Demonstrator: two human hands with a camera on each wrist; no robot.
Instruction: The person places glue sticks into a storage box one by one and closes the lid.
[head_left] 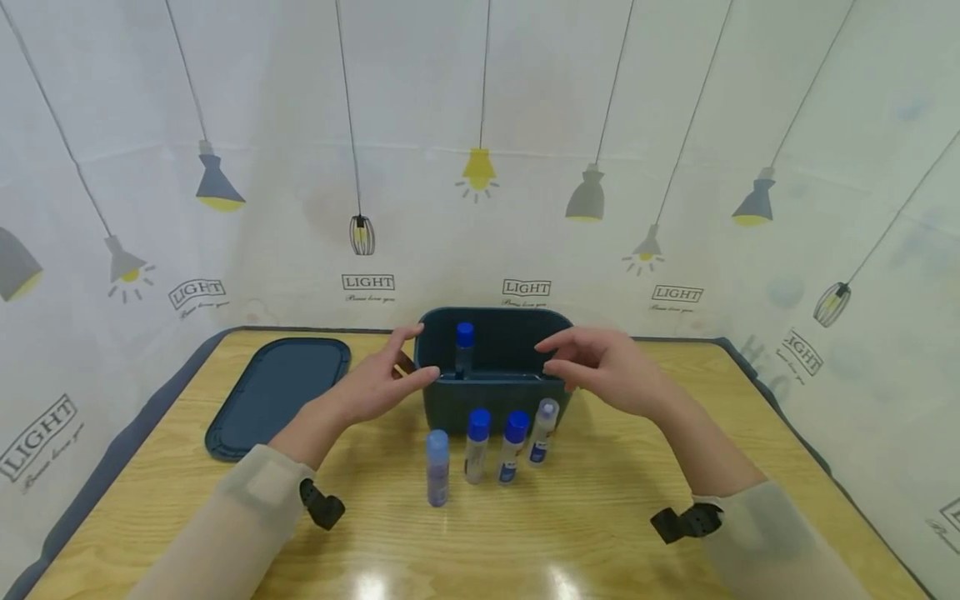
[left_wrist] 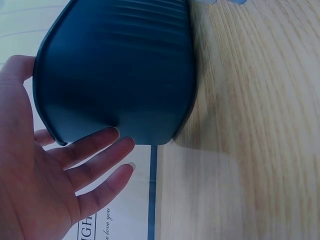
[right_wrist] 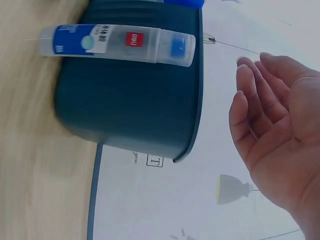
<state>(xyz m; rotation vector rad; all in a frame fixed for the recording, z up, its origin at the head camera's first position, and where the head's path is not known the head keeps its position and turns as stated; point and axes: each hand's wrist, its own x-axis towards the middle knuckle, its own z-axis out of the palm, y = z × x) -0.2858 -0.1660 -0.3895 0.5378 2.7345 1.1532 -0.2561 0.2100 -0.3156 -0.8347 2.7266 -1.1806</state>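
A dark blue plastic bin [head_left: 495, 404] stands at the table's far side. My left hand [head_left: 378, 379] rests on its left end, the thumb at the front rim; in the left wrist view its spread fingers [left_wrist: 102, 170] lie along the outer wall. Over the right rim hovers my right hand [head_left: 611, 367], fingers loosely bent and holding nothing. Inside the bin, toward the left, stands a blue-capped glue bottle [head_left: 465, 346]. In front stand two more blue-capped glue bottles [head_left: 477, 450] [head_left: 512, 450], a clear-capped glue bottle [head_left: 543, 433] and a purplish bottle [head_left: 437, 475] with a light blue cap.
A dark blue rounded lid or tray [head_left: 281, 396] lies flat on the wooden table [head_left: 480, 542], left of the bin. Behind the table hangs a pale cloth [head_left: 420, 167] printed with lamps.
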